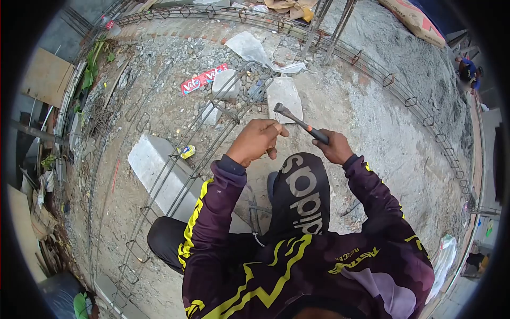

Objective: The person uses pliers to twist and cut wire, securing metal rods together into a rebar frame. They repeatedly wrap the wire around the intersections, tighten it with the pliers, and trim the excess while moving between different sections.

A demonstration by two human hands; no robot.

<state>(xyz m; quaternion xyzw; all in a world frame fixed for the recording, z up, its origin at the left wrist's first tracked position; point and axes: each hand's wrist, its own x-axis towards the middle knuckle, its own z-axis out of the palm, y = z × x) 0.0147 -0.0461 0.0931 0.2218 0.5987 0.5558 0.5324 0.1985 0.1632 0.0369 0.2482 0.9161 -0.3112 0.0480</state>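
My right hand (336, 148) is wrapped round the black and orange grip of what look like pincers (293, 116). Their dark metal head points up and left, above my knee. To the left, my left hand (258, 142) has its fingers curled, with the index finger reaching towards the tool. Whatever lies between those fingers is too small to make out. A long rebar cage (183, 151) of thin bars and square stirrups runs diagonally beneath and beside my left forearm. Pale concrete blocks (162, 169) lie under and beside it.
Another rebar cage (390, 80) curves along the back and right. Upright bars (329, 32) rise behind. A red wrapper strip (203, 78) and a yellow packet (188, 152) lie on the gravelly ground. A cement sack (414, 21) rests at the upper right; another person (468, 72) is beyond.
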